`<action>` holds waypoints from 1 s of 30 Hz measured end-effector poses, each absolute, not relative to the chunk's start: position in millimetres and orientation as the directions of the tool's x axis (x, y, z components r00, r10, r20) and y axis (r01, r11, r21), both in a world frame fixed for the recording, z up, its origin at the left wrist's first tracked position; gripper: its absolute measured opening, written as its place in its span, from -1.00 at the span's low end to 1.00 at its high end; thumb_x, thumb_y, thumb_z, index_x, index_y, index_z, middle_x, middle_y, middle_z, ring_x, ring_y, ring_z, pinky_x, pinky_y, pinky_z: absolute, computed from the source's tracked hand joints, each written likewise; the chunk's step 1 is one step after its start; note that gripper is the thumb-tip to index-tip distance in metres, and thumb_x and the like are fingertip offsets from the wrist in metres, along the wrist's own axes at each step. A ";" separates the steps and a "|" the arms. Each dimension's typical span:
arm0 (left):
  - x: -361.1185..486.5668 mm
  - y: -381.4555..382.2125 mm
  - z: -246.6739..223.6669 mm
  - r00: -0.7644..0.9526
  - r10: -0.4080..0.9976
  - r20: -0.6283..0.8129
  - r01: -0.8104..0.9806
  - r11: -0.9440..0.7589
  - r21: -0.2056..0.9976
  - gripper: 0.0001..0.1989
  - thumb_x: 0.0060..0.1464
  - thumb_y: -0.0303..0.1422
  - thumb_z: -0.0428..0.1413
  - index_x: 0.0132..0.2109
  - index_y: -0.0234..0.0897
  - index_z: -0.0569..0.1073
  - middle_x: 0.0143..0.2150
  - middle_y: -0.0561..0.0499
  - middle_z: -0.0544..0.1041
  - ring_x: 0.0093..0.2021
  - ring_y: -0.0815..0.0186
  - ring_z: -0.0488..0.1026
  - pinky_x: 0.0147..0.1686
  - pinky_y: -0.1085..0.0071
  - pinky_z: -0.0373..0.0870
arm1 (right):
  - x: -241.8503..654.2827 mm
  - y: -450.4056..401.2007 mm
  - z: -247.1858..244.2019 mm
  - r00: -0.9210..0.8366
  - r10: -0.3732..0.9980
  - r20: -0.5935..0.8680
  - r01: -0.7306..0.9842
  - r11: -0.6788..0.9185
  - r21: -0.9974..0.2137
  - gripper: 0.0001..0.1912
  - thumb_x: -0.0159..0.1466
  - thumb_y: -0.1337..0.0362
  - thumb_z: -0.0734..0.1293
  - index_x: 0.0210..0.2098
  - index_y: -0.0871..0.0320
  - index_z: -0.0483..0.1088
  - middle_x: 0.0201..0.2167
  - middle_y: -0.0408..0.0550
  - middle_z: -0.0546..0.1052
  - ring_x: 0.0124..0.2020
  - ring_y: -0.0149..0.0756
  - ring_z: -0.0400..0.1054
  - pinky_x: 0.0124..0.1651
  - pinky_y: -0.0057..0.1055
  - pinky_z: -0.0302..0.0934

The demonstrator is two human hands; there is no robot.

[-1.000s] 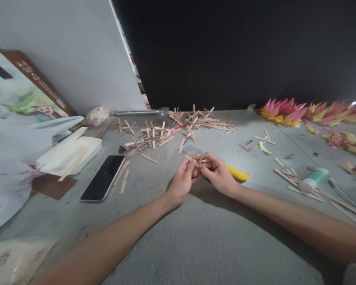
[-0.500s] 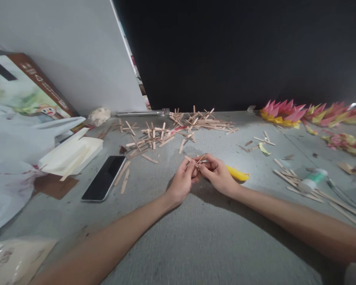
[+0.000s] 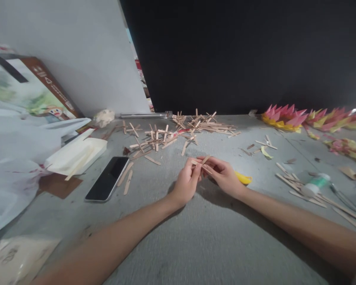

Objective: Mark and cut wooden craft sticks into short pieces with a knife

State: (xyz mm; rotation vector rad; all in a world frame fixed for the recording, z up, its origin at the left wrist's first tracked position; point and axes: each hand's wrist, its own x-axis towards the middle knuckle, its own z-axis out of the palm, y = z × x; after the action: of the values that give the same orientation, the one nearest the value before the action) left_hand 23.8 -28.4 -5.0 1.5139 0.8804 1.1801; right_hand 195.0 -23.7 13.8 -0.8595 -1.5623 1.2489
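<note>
Wooden sticks [image 3: 207, 160] cross, pinched by both nearly closed hands [image 3: 187, 181].

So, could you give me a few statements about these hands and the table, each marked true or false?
1. The left hand and right hand are both on crossed wooden sticks. True.
2. The phone lies right of both hands. False: it lies to their left.
3. The right hand partly hides the yellow object. True.
4. The white-and-green bottle stands upright. False: it lies on its side.
</note>
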 end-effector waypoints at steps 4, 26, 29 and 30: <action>15.0 -30.0 -3.3 0.294 0.883 0.367 0.156 -0.423 0.893 -0.66 0.49 -0.07 -0.09 0.15 -0.22 0.27 -0.29 0.02 0.56 -0.34 0.32 0.50 -0.28 0.39 0.37 | 194.0 -28.2 14.6 -0.297 0.894 0.335 -0.045 0.338 -0.940 -0.74 0.45 0.03 0.37 -0.14 0.09 0.56 -0.32 -0.08 0.55 -0.34 -0.32 0.41 -0.24 -0.37 0.36; 2.8 -40.6 1.1 0.390 0.752 0.532 0.152 -0.622 0.768 -0.72 0.43 -0.13 0.03 0.05 -0.22 0.43 -0.07 -0.22 0.62 -0.11 0.16 0.62 -0.05 0.20 0.54 | 207.3 -39.5 12.8 -0.332 0.591 0.735 0.166 0.804 -0.572 -0.81 0.42 0.38 0.36 -0.09 0.06 0.63 -0.28 0.03 0.65 -0.28 -0.22 0.56 -0.22 -0.29 0.49; 2.6 -42.3 3.0 0.380 0.762 0.524 0.136 -0.607 0.783 -0.73 0.41 -0.12 0.08 0.02 -0.22 0.44 -0.09 -0.19 0.62 -0.15 0.18 0.62 -0.07 0.23 0.54 | 206.7 -41.2 15.7 -0.340 0.605 0.720 0.149 0.791 -0.593 -0.79 0.42 0.39 0.36 -0.07 0.04 0.64 -0.28 0.02 0.65 -0.28 -0.23 0.55 -0.24 -0.30 0.49; 2.6 -42.5 3.3 0.379 0.762 0.526 0.136 -0.608 0.783 -0.74 0.41 -0.14 0.08 0.02 -0.22 0.44 -0.09 -0.19 0.62 -0.15 0.19 0.62 -0.07 0.24 0.53 | 206.6 -41.4 16.5 -0.341 0.606 0.719 0.143 0.789 -0.597 -0.78 0.42 0.40 0.37 -0.07 0.04 0.64 -0.28 0.01 0.65 -0.28 -0.24 0.55 -0.24 -0.30 0.48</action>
State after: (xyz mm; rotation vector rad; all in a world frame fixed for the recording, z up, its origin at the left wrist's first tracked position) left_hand 2.6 -42.5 3.3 1.9912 0.7706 1.2370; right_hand 206.6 -41.4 16.5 -0.5689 -1.8883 0.5303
